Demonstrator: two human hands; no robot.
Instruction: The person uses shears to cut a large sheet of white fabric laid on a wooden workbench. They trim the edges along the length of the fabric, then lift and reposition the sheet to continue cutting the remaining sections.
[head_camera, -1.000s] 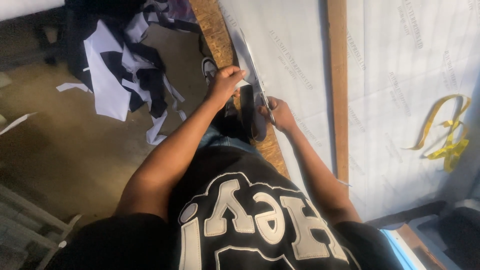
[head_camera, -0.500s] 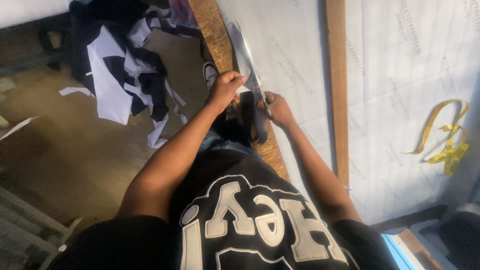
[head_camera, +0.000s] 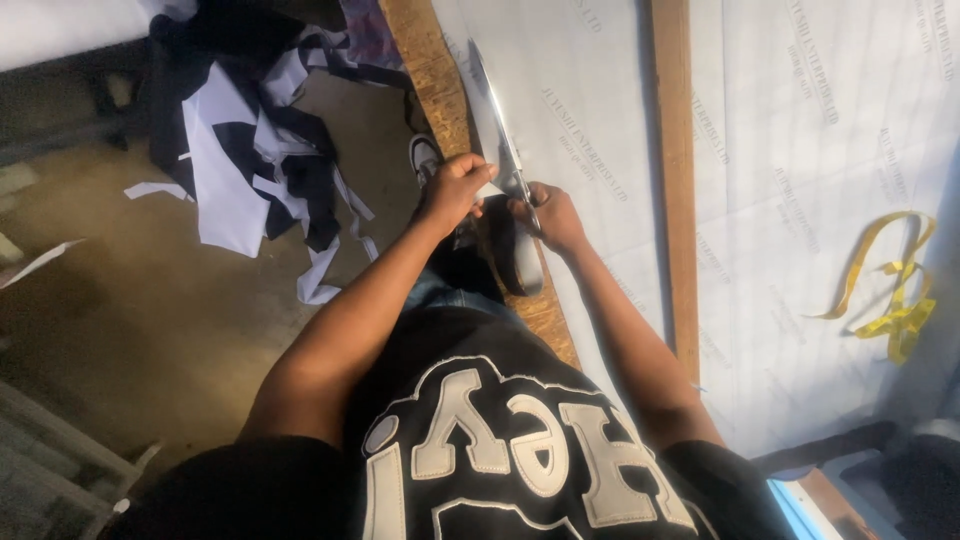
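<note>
Head view: the right hand is closed around the dark handles of the scissors, blades pointing far along the table's near edge. Left hand, just beside it, pinches the edge of the white sheet by the blades. A wooden ruler lies right; yellow tape measure farther right. Fabric scraps are heaped on the floor, left.

The person wears a black short-sleeved shirt with large padded off-white letters outlined in white across the chest, blue jeans, and a dark shoe with white trim, arms bare.
</note>
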